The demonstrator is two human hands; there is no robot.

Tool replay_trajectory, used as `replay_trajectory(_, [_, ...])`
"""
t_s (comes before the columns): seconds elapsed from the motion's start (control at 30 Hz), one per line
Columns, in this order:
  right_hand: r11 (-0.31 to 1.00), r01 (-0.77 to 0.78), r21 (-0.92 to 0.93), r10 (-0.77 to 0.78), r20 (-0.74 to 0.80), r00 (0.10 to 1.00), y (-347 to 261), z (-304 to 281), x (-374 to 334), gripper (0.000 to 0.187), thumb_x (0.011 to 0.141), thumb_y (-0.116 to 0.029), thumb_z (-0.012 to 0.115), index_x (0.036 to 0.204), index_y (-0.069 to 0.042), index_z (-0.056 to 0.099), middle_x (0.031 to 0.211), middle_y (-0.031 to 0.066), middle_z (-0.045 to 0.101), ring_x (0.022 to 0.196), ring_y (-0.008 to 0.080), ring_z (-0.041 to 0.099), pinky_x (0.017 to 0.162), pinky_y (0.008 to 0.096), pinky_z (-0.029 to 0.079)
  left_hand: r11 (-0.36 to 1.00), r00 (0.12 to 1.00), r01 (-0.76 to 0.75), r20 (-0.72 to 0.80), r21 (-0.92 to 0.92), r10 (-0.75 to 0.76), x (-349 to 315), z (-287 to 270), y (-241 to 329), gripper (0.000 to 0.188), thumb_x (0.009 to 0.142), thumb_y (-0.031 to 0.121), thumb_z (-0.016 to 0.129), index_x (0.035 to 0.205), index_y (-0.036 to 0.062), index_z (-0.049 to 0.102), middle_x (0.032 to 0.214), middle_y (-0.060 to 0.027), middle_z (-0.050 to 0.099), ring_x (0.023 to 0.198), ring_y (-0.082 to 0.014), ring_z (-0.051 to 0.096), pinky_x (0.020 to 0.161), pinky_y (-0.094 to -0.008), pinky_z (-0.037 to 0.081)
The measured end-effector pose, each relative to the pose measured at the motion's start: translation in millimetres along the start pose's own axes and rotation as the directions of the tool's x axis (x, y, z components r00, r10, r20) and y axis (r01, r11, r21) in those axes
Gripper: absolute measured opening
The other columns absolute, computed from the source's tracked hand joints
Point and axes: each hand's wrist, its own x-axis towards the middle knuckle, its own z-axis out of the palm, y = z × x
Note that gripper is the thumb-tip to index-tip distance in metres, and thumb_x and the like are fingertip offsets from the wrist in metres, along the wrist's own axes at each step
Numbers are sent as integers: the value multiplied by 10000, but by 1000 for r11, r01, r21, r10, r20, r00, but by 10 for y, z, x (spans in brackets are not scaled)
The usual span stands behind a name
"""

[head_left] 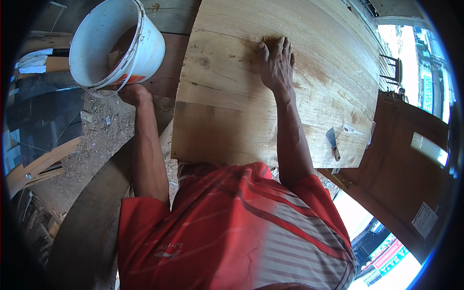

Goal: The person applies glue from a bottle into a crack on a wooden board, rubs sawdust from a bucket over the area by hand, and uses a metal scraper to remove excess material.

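My left hand point(134, 94) is at the near side of a white plastic bucket point(153, 48), gripping it just below the rim. The bucket's fingers-side edge hides most of my fingertips, and its thin white handle hangs down beside them. Inside the bucket lies something brown that I cannot make out. My right hand point(278, 67) rests palm down with fingers stretched out on a large wooden panel point(227, 96). Beside its fingertips is a patch of brown dust or filler point(270, 40). Nothing shows in that hand.
A putty knife point(333, 143) lies at the panel's near right corner, with a white-handled tool point(351, 129) close by. A brown wooden board point(403, 154) stands to the right. Wood scraps point(48, 220) and a dark glossy sheet point(46, 116) are at the left.
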Motion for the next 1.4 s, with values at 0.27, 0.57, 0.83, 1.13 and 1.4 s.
replay_trajectory(0.27, [986,165,-33,-164,35,986,-208,176,-141,919,1044,-635,348,1580,103,239,1655,325,214,1561,452,175,1263,559,131,1000,999,-23,26,-13,23,-27,-8,5,629,1093,409,338,1275,-150,563,1323,-306,613,1181,-391,650,975,-510,545])
replay_trajectory(0.57, [982,187,18,-188,75,979,-327,154,-96,932,1041,-648,329,1587,100,226,1669,303,200,1574,431,148,1270,572,65,999,1000,16,22,-37,-15,-104,-57,-48,603,1083,376,384,1342,-156,502,1369,-315,573,1204,-406,640,999,-476,569])
replay_trajectory(0.83, [982,181,45,-186,184,965,-377,-33,-20,937,1035,-660,345,1579,97,256,1660,309,220,1572,429,158,1265,570,104,993,993,115,33,38,-116,18,-24,-31,664,1091,439,311,1369,-139,483,1385,-326,553,1234,-437,611,1022,-499,554])
replay_trajectory(1.13, [995,85,-58,-79,108,991,-221,51,-463,950,1038,-657,342,1594,99,195,1674,311,166,1578,429,127,1272,560,50,999,999,39,9,3,-39,-29,-14,-14,630,1079,423,392,1279,-156,539,1335,-316,591,1173,-392,645,977,-494,548])
replay_trajectory(1.4, [987,163,1,-163,32,986,-261,180,-105,927,1035,-634,379,1579,101,231,1656,322,212,1559,457,171,1263,568,116,999,999,10,45,-50,-8,-69,-23,-7,643,1081,446,384,1305,-137,538,1349,-304,586,1173,-379,649,977,-478,563])
